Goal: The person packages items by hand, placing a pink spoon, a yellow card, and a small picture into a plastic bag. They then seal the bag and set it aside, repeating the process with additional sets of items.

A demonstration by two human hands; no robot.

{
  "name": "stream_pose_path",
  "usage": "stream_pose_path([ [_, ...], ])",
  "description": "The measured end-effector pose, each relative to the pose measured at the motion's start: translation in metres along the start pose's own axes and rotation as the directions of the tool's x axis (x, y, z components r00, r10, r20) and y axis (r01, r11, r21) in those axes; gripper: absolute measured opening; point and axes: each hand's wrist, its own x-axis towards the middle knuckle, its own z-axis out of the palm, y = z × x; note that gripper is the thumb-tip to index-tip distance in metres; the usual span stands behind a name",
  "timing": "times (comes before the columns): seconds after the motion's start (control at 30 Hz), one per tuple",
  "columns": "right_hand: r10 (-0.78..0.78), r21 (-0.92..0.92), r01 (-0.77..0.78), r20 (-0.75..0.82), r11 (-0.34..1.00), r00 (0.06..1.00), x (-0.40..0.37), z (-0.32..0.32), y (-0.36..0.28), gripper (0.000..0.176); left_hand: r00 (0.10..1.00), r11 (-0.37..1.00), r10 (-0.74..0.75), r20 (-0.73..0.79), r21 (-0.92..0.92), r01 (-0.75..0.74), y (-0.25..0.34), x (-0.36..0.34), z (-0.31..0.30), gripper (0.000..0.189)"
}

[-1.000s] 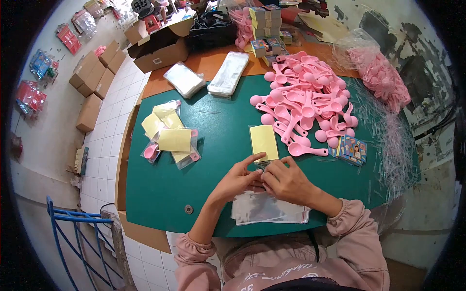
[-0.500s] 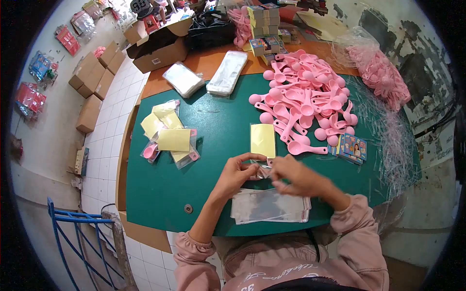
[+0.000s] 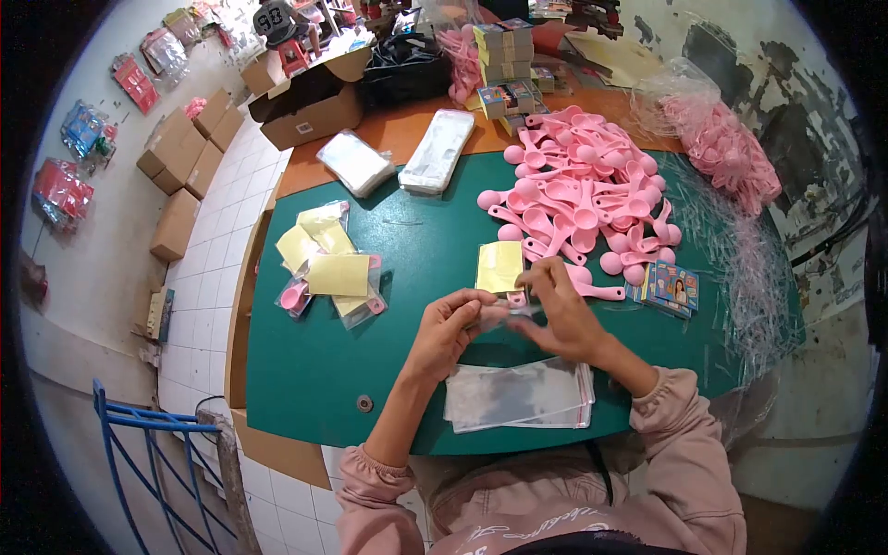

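In front of me lies a clear plastic bag with a yellow card (image 3: 500, 266) in it and the end of a pink measuring spoon (image 3: 516, 300) showing. My left hand (image 3: 450, 331) pinches the near end of this bag between thumb and fingers. My right hand (image 3: 566, 314) hovers just to the right, thumb and fingers apart and slightly blurred, partly covering a loose pink spoon (image 3: 603, 292). Flat clear bags (image 3: 513, 396) lie below both hands at the table's near edge.
Pink spoons (image 3: 587, 190) are heaped at the back right, beside printed cards (image 3: 673, 285). Filled bags with yellow cards (image 3: 337, 276) lie on the left. Two stacks of clear bags (image 3: 355, 164) sit near an open cardboard box (image 3: 310, 106). Shredded plastic (image 3: 745, 268) runs along the right edge.
My right hand has lifted away from the bag's near end, and its fingers have spread. My left hand keeps its pinch. The whole view has shifted slightly.
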Motion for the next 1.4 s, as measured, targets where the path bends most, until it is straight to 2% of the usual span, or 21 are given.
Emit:
stream_pose_path([
  [0.07, 0.186, 0.187, -0.183, -0.002, 0.965, 0.982, -0.002, 0.008, 0.007, 0.025, 0.971, 0.998, -0.039, 0.237, -0.032, 0.048, 0.002, -0.001, -0.013, 0.02],
  [0.1, 0.163, 0.245, -0.152, -0.025, 0.958, 0.986, -0.002, 0.007, 0.007, 0.013, 0.97, 0.998, -0.038, 0.238, -0.032, 0.047, 0.01, -0.003, -0.012, 0.02],
  [0.17, 0.188, 0.298, -0.174, -0.02, 0.939, 0.982, -0.005, 0.006, 0.014, 0.014, 0.968, 0.958, -0.213, 0.135, 0.224, 0.179, 0.027, -0.007, -0.005, 0.018],
  [0.2, 0.216, 0.351, -0.197, -0.015, 0.915, 0.976, -0.007, 0.006, 0.017, 0.015, 0.968, 0.958, -0.212, 0.133, 0.225, 0.179, 0.024, -0.007, -0.007, 0.018],
  [0.27, 0.226, 0.42, -0.215, 0.024, 0.882, 0.974, -0.008, 0.003, 0.019, 0.014, 0.986, 0.778, -0.066, 0.152, 0.627, -0.045, 0.015, -0.005, -0.013, 0.018],
  [0.3, 0.233, 0.485, -0.235, 0.066, 0.842, 0.97, -0.008, 0.002, 0.02, 0.013, 0.987, 0.778, -0.064, 0.149, 0.626, -0.044, 0.013, -0.004, -0.009, 0.018],
  [0.37, 0.22, 0.442, -0.241, 0.099, 0.864, 0.97, -0.007, -0.002, 0.017, 0.013, 0.967, 0.479, 0.085, 0.242, 0.841, -0.253, 0.01, -0.001, -0.001, 0.02],
  [0.43, 0.219, 0.396, -0.251, 0.127, 0.883, 0.968, -0.008, -0.002, 0.021, 0.012, 0.981, 0.471, 0.102, 0.168, 0.86, -0.196, 0.011, 0.0, -0.002, 0.019],
  [0.5, 0.241, 0.536, -0.276, 0.137, 0.798, 0.961, -0.01, 0.006, 0.032, 0.011, 0.989, 0.498, 0.126, 0.072, 0.858, -0.126, 0.01, 0.001, -0.004, 0.015],
  [0.6, 0.406, 0.488, -0.438, 0.177, 0.755, 0.897, -0.011, 0.013, 0.028, 0.01, 0.985, 0.534, 0.148, 0.087, 0.832, -0.153, 0.002, 0.002, -0.009, 0.014],
  [0.63, 0.408, 0.489, -0.44, 0.178, 0.753, 0.896, -0.01, 0.015, 0.026, 0.01, 0.986, 0.534, 0.146, 0.086, 0.832, -0.151, 0.001, 0.003, -0.009, 0.014],
  [0.7, 0.486, 0.668, -0.446, 0.142, 0.596, 0.862, -0.008, 0.015, 0.021, 0.01, 0.998, 0.592, 0.036, -0.046, 0.805, 0.016, 0.0, 0.004, -0.008, 0.014],
  [0.8, 0.519, 0.609, -0.478, 0.124, 0.633, 0.845, -0.009, 0.017, 0.024, 0.01, 0.989, 0.671, 0.04, -0.145, 0.737, 0.081, -0.009, 0.008, -0.013, 0.018],
  [0.93, 0.581, 0.682, -0.458, 0.059, 0.57, 0.812, -0.008, 0.02, 0.021, 0.011, 0.977, 0.763, 0.14, -0.159, 0.646, -0.004, -0.016, 0.008, -0.009, 0.017],
  [1.0, 0.538, 0.664, -0.435, 0.059, 0.608, 0.841, -0.009, 0.023, 0.024, 0.014, 0.963, 0.791, 0.193, -0.187, 0.61, -0.04, -0.015, 0.007, -0.006, 0.017],
  [1.13, 0.539, 0.646, -0.479, 0.122, 0.594, 0.833, -0.006, 0.018, 0.02, 0.018, 0.968, 0.797, 0.152, -0.201, 0.604, 0.0, -0.014, 0.008, -0.005, 0.02],
  [1.23, 0.516, 0.615, -0.475, 0.127, 0.629, 0.847, -0.004, 0.012, 0.014, 0.02, 0.976, 0.763, 0.17, -0.133, 0.644, -0.045, -0.006, 0.006, -0.002, 0.028],
  [1.3, 0.487, 0.305, -0.519, 0.179, 0.799, 0.855, -0.001, -0.005, 0.004, 0.022, 0.987, 0.76, 0.037, -0.159, 0.646, 0.076, 0.008, 0.001, -0.008, 0.035],
  [1.33, 0.481, 0.303, -0.511, 0.174, 0.804, 0.859, 0.001, -0.015, 0.009, 0.022, 0.987, 0.759, 0.046, -0.154, 0.648, 0.066, 0.015, 0.0, -0.018, 0.035],
  [1.37, 0.361, 0.079, -0.361, 0.016, 0.929, 0.933, 0.0, -0.029, 0.018, 0.025, 0.941, 0.714, 0.262, -0.213, 0.699, -0.041, 0.02, -0.002, -0.034, 0.036],
  [1.4, 0.193, -0.17, -0.209, -0.103, 0.963, 0.976, -0.002, -0.043, 0.028, 0.028, 0.848, 0.646, 0.465, -0.255, 0.753, -0.128, 0.024, -0.005, -0.044, 0.038],
])
